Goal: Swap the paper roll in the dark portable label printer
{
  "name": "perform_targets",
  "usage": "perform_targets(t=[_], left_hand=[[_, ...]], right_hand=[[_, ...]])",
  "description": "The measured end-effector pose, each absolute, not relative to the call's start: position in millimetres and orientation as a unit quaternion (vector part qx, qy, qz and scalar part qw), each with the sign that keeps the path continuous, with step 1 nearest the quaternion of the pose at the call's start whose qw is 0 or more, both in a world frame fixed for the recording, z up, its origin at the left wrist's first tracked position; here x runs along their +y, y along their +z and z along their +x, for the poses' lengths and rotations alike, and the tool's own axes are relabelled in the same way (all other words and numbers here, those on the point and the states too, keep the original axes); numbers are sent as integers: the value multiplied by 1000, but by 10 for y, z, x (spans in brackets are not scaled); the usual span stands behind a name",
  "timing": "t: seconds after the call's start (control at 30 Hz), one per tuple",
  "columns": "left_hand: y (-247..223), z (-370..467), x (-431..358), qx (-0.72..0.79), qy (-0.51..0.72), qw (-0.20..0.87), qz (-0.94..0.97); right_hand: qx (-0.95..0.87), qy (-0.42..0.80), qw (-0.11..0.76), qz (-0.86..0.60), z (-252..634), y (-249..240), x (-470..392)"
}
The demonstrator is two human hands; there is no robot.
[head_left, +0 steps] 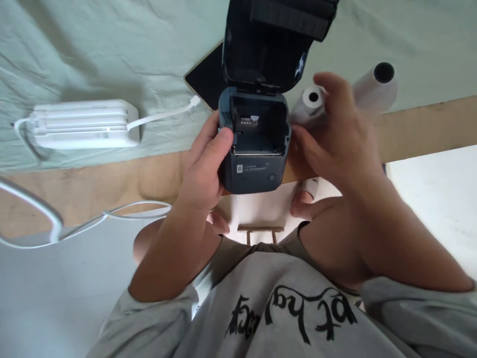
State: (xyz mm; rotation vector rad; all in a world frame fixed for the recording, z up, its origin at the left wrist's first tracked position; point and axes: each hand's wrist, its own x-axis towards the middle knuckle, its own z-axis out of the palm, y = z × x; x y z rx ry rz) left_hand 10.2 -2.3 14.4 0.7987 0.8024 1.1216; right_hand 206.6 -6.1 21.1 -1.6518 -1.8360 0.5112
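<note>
A dark blue portable label printer is tilted toward me at the table's edge, its lid swung up and back. The paper bay inside holds no roll. My left hand grips the printer's left side, thumb on the upper rim. Just right of the printer, my right hand has its fingers and thumb around a small white paper roll with a dark core hole. A larger white roll lies beyond that hand, partly hidden by it.
A black phone lies partly behind the printer. On the left, a white power strip or charger sits on the green cloth, with white cables running from it. The wooden table edge crosses above my lap.
</note>
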Motion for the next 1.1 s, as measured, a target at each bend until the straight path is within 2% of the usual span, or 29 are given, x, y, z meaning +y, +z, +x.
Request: perform_targets(t=[0.07, 0.13, 0.17, 0.2, 0.37, 0.47, 0.57, 0.63, 0.73, 0.8, 0.87, 1.03, 1.07, 1.1], left_hand=[[134, 114, -31, 371, 504, 698, 348], [129, 119, -34, 375, 502, 698, 346], [129, 117, -33, 376, 498, 700, 348], [132, 114, -30, 376, 495, 701, 350], [162, 96, -9, 369, 480, 704, 370], [189, 98, -6, 382, 479, 702, 364], [211, 109, -9, 384, 468, 708, 365], [208, 121, -12, 379, 476, 707, 361], [170, 132, -10, 375, 496, 698, 355], [133, 126, -3, 370, 498, 698, 359], [96, 109, 10, 361, 497, 698, 368], [32, 75, 34, 337, 494, 699, 393], [25, 74, 33, 338, 494, 697, 394], [19, 73, 30, 339, 495, 695, 396]], right_hand=[[-712, 95, 343, -605, 2164, 278, -110], [-672, -28, 446, -590, 2317, 306, -108], [-669, -67, 441, -594, 2401, 296, -84], [-671, -52, 390, -628, 2479, 270, -49], [-655, -5, 304, -692, 2666, 59, 138], [-647, -8, 328, -688, 2658, -1, 148], [-657, 60, 375, -651, 2616, 12, 104], [-678, 96, 363, -632, 2583, 37, 79], [-706, 54, 309, -635, 2564, 48, 69], [-705, 29, 307, -639, 2578, 30, 80], [-694, 46, 345, -630, 2596, 15, 95], [-676, 95, 579, -446, 2463, 184, 44], [-652, 114, 595, -455, 2393, 248, 8], [-633, 167, 566, -501, 2314, 307, -32]])
